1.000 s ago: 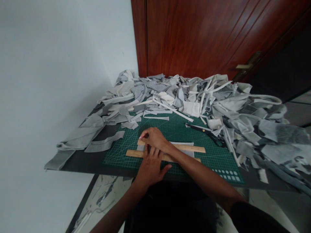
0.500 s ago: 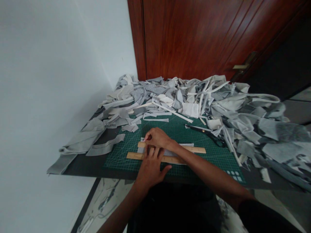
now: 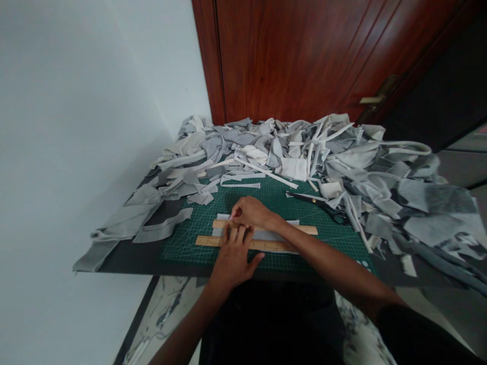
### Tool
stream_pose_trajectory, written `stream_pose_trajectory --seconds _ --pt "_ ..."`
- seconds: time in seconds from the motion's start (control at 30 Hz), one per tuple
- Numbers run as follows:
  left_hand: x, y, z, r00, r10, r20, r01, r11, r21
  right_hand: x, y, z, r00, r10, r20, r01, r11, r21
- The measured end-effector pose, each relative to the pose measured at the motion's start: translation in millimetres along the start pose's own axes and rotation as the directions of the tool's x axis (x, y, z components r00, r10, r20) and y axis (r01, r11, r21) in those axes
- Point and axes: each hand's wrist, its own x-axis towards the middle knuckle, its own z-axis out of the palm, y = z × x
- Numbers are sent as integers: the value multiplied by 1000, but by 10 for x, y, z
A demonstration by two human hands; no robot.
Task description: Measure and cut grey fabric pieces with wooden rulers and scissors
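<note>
A light grey fabric piece (image 3: pixel 270 235) lies on the green cutting mat (image 3: pixel 224 198) beneath two wooden rulers. My left hand (image 3: pixel 233 257) lies flat with its fingers spread, pressing on the lower ruler (image 3: pixel 207 241) and reaching toward the upper ruler (image 3: pixel 304 230). Just above it, my right hand (image 3: pixel 251 212) is closed in a pinch at the upper ruler's far edge, near its left end. Something small and pinkish shows at those fingertips, too small to name. My right forearm crosses over both rulers and hides part of them.
Black-handled scissors (image 3: pixel 321 204) lie on the mat to the right. A heap of grey and white fabric scraps (image 3: pixel 292 167) spreads along the back and right of the dark table (image 3: pixel 133 261). A white wall (image 3: pixel 95 126) borders the left, and a wooden door (image 3: pixel 289 61) stands behind.
My right hand has slid a little to the right along the upper ruler's far edge. My left hand stays pressed in place. The whole view has shifted slightly.
</note>
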Motion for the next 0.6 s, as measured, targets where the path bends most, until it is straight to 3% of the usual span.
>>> stream_pose_trajectory --seconds 0.6 --pt "19 -14 -12 1000 20 -1 -20 998 53 -272 220 -270 995 31 90 -28 999 -44"
